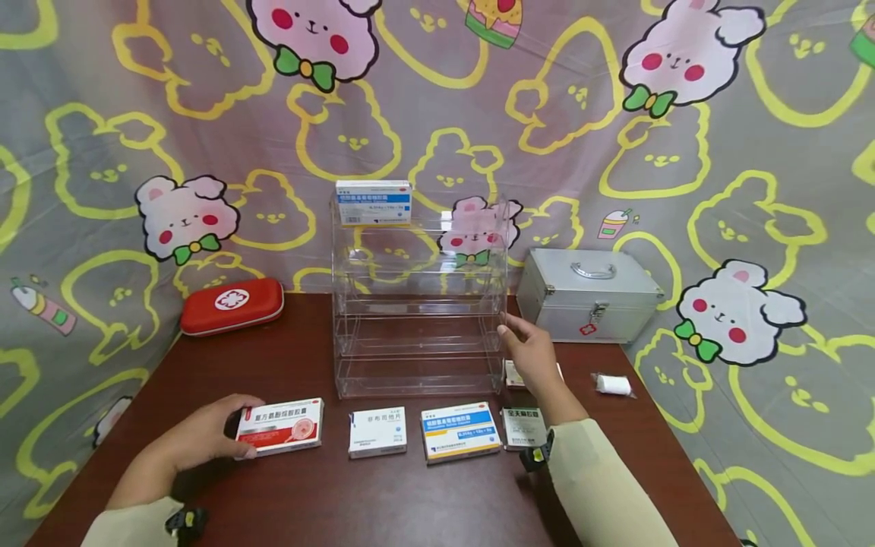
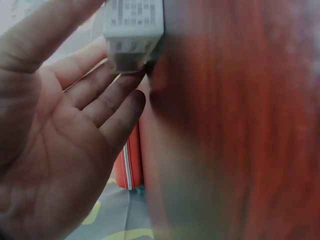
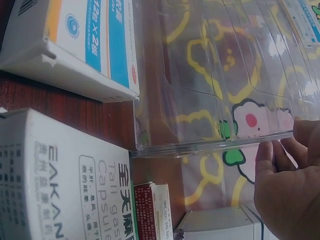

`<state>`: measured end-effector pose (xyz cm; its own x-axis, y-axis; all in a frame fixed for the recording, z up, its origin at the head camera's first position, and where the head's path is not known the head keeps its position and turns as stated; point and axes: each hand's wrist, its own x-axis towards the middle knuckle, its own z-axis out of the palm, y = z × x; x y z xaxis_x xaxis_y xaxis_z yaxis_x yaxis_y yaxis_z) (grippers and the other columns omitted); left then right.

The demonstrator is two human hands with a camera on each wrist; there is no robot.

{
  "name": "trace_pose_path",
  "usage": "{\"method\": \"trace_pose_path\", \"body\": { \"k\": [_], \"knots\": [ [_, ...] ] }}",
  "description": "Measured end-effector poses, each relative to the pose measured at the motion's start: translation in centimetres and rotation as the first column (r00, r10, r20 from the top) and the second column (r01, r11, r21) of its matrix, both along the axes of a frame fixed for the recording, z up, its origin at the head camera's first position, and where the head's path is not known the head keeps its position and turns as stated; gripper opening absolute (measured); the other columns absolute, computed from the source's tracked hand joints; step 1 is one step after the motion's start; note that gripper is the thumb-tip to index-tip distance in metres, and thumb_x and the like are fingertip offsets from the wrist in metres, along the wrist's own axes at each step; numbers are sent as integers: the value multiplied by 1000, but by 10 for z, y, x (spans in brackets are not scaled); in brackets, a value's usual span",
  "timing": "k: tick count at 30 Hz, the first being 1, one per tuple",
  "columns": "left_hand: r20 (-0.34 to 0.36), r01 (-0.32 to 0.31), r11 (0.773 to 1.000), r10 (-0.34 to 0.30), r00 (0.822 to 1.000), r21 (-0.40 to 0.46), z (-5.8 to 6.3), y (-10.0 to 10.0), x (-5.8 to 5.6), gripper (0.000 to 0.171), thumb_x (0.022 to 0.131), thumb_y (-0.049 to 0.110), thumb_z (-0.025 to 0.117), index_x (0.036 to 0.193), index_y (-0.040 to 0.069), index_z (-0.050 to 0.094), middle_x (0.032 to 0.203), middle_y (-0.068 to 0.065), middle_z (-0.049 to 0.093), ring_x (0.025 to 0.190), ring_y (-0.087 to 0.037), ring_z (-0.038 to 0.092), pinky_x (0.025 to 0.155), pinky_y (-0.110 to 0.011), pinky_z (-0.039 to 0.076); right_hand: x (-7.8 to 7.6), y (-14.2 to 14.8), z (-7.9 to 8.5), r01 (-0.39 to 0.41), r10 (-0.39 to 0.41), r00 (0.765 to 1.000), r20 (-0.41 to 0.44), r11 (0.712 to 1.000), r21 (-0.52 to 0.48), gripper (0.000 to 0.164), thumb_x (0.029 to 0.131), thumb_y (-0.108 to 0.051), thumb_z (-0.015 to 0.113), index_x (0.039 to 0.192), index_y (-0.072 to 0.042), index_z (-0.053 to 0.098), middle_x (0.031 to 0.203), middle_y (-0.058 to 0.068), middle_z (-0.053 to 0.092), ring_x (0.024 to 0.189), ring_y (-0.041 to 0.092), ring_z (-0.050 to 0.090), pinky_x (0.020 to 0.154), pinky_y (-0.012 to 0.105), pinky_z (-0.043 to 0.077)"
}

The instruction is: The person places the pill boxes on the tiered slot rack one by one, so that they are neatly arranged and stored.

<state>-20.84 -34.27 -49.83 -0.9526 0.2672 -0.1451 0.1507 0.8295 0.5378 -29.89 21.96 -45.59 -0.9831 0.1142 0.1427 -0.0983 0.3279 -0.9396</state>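
Note:
My left hand (image 1: 212, 431) grips the left end of a red-and-white medicine box (image 1: 290, 425) on the table. In the left wrist view, the end of that box (image 2: 134, 30) sits between thumb and fingers. My right hand (image 1: 533, 355) pinches the right side edge of a clear tiered display rack (image 1: 420, 387); the right wrist view shows this hand (image 3: 292, 185) at the rack's side panel (image 3: 210, 147). On the rack's top tier, at its left, stands a blue-and-white medicine box (image 1: 374, 203).
Before the rack lie a white box (image 1: 378, 433), a blue, white and yellow box (image 1: 461, 433) and a green-and-white box (image 1: 522, 427). A small box (image 1: 514, 374) is partly hidden by my right hand. Behind are a red case (image 1: 232, 308) and a silver case (image 1: 591, 296); a wrapped white roll (image 1: 613, 385) lies right.

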Motion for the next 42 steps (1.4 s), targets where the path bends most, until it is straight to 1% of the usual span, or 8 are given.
{"method": "trace_pose_path", "body": {
  "k": [5,11,17,24,33,37,39,42],
  "knots": [
    [0,-106,994,106,994,-14,2,-4,-7,91,73,40,101,143,5,56,131,-26,67,114,-40,61,98,-64,55,-1,0,-1,8,-8,1000,7,1000,5,42,109,-21,68,149,-9,68,150,14,69,137,29,64,116,48,55],
    [-92,-195,980,198,976,40,7,-10,-12,60,86,25,93,136,4,65,127,-28,73,105,-37,70,81,-48,62,-2,1,-3,5,-5,1000,5,1000,-3,41,110,-21,68,149,-9,68,150,14,69,135,27,65,111,43,58],
    [-172,-234,968,247,954,92,12,-13,-15,31,97,13,82,124,2,72,121,-25,76,108,-41,72,89,-60,63,-3,1,-3,8,-8,1000,3,1000,-4,41,109,-21,69,148,-10,69,148,14,70,131,27,66,105,35,59],
    [-184,-274,952,296,937,138,18,-17,-19,31,103,16,75,130,2,71,127,-28,74,114,-46,70,88,-57,64,-2,0,-1,8,-8,1000,9,1000,-12,41,109,-21,69,148,-9,69,148,14,70,130,26,67,99,28,61],
    [-206,-386,860,466,860,335,47,-7,-26,49,111,34,65,147,2,63,141,-32,66,109,-35,64,67,-17,51,-1,0,0,17,-17,1000,15,1000,-7,41,109,-18,68,149,-8,68,151,12,68,136,26,64,110,41,58],
    [-177,-389,768,535,826,509,66,-1,-32,52,109,35,67,149,2,62,134,-13,71,102,-13,63,73,-7,54,-1,-1,1,21,-21,1000,23,1000,-8,41,109,-19,68,149,-8,68,152,11,67,138,26,64,112,43,58],
    [-118,-347,651,559,820,675,78,1,-35,46,107,29,70,145,2,65,124,1,73,98,-4,64,76,-5,57,-1,-1,1,22,-21,999,31,1000,-16,41,110,-19,68,150,-9,67,152,12,67,138,27,64,113,46,57],
    [-50,-220,413,551,833,884,97,8,-41,34,105,12,72,137,3,70,114,13,72,99,-1,66,82,-8,59,-1,-1,1,27,-26,999,43,1000,-15,42,110,-21,68,151,-10,67,154,11,66,140,27,63,116,48,56]
  ]
}}
